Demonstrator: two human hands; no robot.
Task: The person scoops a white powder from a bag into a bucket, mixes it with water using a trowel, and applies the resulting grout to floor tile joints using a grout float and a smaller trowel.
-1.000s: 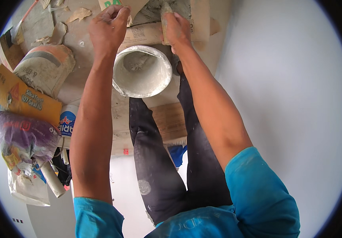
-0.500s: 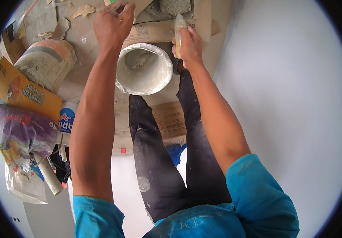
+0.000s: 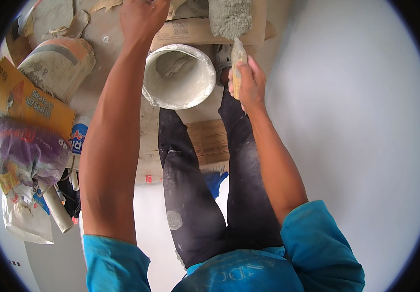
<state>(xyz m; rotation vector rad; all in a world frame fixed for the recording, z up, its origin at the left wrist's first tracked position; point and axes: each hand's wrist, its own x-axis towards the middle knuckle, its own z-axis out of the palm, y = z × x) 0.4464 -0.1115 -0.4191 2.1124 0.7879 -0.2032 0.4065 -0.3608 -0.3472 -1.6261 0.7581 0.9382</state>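
My right hand (image 3: 252,86) grips the wooden handle of a trowel (image 3: 238,78). Grey, grainy wet mortar (image 3: 230,18) covers the trowel's blade, which points away from me, over the cardboard. At the top edge my left hand (image 3: 144,18) is partly cut off; its fingers look curled, and what they hold is out of sight. Between my forearms stands a white bucket (image 3: 205,92), smeared with mortar, with some grey mix inside against its far wall.
A plain pale wall (image 3: 351,121) rises at right. On the left are a filled sack (image 3: 61,70), a yellow box (image 3: 32,100), a purple plastic bag (image 3: 29,151) and a white pipe (image 3: 56,209). Flattened cardboard (image 3: 185,31) lies beyond the bucket, and more cardboard (image 3: 209,141) between my legs.
My right hand has drawn the trowel back toward me and slightly right, bringing its loaded blade into view. My left hand has moved farther up, partly out of view.
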